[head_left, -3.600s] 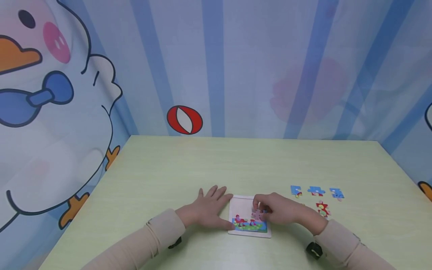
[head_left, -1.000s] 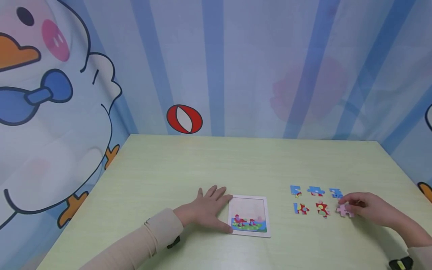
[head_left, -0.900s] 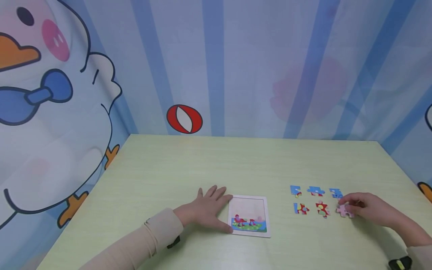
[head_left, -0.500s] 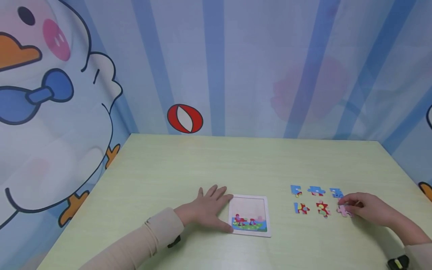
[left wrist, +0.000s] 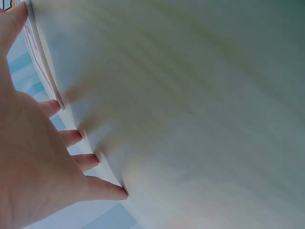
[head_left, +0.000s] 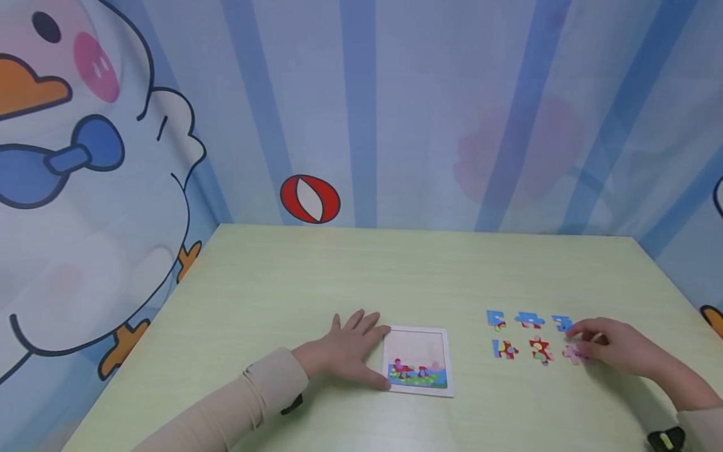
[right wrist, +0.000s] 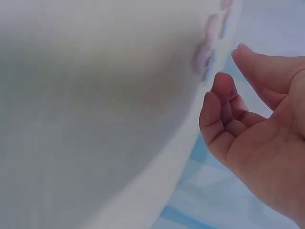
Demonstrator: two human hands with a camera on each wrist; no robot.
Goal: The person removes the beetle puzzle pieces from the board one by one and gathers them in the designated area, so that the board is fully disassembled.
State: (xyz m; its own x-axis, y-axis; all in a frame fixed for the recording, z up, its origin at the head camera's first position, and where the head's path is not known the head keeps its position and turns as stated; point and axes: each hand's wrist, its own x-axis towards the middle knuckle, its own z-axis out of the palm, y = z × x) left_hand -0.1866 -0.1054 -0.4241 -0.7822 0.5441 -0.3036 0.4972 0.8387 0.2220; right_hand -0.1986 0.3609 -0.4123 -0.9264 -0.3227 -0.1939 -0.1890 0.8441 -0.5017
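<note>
My left hand (head_left: 347,353) lies spread on the table, thumb and index finger against the left edge of a puzzle board (head_left: 415,342). Assembled pieces with red, green and blue print fill the board's lower strip; its upper part is bare. In the left wrist view, the left hand (left wrist: 38,162) has its fingertips on the tabletop. My right hand (head_left: 618,345) hovers beside a pink puzzle piece (head_left: 572,355), partly covering it. The right wrist view shows the right hand (right wrist: 262,124) with thumb and fingers apart, fingers loosely bent, nothing between them.
Loose puzzle pieces lie in two rows right of the board: blue ones (head_left: 529,319) at the back, red-and-yellow ones (head_left: 540,349) and the pink one in front. The pale table (head_left: 282,270) ends at a printed curtain (head_left: 418,125).
My right hand has carried the pink piece from the board to the right end of the front row, let go of it and risen slightly. The left hand has stayed put.
</note>
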